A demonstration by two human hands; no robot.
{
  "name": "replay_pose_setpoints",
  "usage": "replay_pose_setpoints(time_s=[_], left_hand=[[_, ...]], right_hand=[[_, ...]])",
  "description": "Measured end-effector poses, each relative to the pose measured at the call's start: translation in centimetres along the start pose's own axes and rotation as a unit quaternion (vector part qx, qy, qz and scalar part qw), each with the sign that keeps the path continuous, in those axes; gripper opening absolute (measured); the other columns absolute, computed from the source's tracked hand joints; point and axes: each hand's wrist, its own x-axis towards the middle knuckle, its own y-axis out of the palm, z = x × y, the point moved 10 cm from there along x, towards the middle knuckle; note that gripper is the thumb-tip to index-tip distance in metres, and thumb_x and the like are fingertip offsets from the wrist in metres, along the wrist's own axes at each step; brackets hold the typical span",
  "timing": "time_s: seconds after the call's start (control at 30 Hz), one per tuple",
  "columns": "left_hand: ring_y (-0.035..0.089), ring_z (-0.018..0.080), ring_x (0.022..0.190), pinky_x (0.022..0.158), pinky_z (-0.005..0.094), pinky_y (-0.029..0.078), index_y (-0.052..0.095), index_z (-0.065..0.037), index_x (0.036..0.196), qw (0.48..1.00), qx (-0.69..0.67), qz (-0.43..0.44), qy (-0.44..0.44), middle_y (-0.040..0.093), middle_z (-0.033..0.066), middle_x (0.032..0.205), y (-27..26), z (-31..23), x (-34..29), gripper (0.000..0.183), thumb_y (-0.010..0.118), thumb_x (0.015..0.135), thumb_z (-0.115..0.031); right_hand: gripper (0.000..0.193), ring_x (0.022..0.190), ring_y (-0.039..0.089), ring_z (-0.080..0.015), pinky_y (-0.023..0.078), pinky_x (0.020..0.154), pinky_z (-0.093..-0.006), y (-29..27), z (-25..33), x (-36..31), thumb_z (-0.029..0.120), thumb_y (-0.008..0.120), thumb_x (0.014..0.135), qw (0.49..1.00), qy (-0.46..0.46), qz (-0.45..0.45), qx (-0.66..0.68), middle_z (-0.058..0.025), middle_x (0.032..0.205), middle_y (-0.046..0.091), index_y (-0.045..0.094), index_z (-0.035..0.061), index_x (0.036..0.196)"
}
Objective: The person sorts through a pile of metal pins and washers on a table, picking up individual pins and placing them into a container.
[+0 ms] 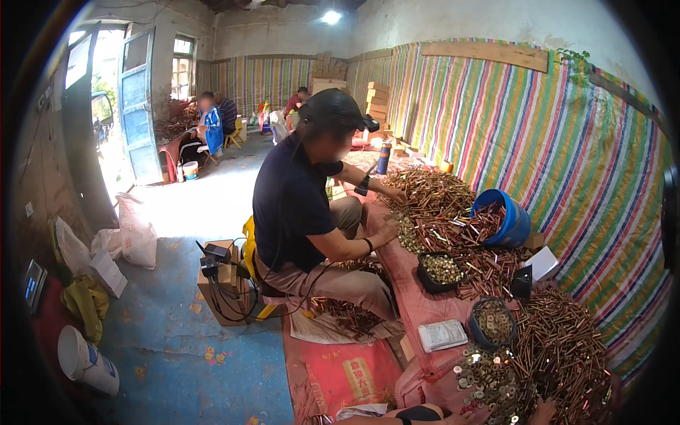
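Observation:
At the bottom edge, my left hand [459,418] lies low beside a spread of loose flat washers [489,379]; a dark band circles that wrist, and the fingers are mostly cut off by the frame. My right hand [544,411] is at the near edge of a big heap of copper-coloured metal rods [559,340], which look like bolts. Its fingers are too small and dim to show whether they hold anything. Beyond the washers stands a dark bowl [493,323] filled with washers. A white wrapped packet [443,335] lies left of the bowl.
Farther along the table, a co-worker [297,191] in a dark cap sits with both hands at another rod heap [432,195]. A black tray of brass-coloured nuts [440,270] and a tipped blue bucket [511,223] of rods stand there. Other people sit far back.

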Motion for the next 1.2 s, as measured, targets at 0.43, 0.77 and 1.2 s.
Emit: replay_pose_setpoints(time_s=[0.43,0.77,1.2], left_hand=[[0.056,0.0405,0.123,0.094,0.0559,0.05,0.032,-0.004,0.155,0.975,-0.009,0.218,-0.046,0.019,0.0268,0.158,3.8,-0.9,0.9,0.074,0.064,0.09,-0.021],[0.06,0.0335,0.115,0.088,0.0493,0.055,0.057,-0.011,0.133,0.978,-0.043,0.197,-0.053,0.05,0.0154,0.13,2.4,-1.2,1.1,0.046,0.065,0.088,-0.017],[0.047,0.0453,0.14,0.108,0.0647,0.038,0.037,-0.017,0.164,0.945,0.143,0.293,-0.038,0.042,0.0339,0.157,3.1,-0.6,-0.7,0.071,0.06,0.097,-0.023]], right_hand=[[0.057,0.114,0.061,-0.0438,0.055,0.091,-0.0538,0.9,-0.1,-0.1,0.023,0.08,0.084,0.999,0.033,0.016,0.036,-0.023,0.125,0.065,0.064,0.0053,0.136],[0.062,0.117,0.058,-0.0429,0.053,0.092,-0.0564,-2.3,-0.4,-1.5,0.017,0.078,0.08,0.995,0.045,-0.001,0.091,-0.0202,0.125,0.061,0.06,0.0165,0.14],[0.038,0.101,0.068,-0.0425,0.055,0.087,-0.0515,-8.1,-2.3,-4.2,0.019,0.081,0.085,0.917,0.159,-0.175,0.322,-0.0192,0.103,0.071,0.075,0.0128,0.123]])
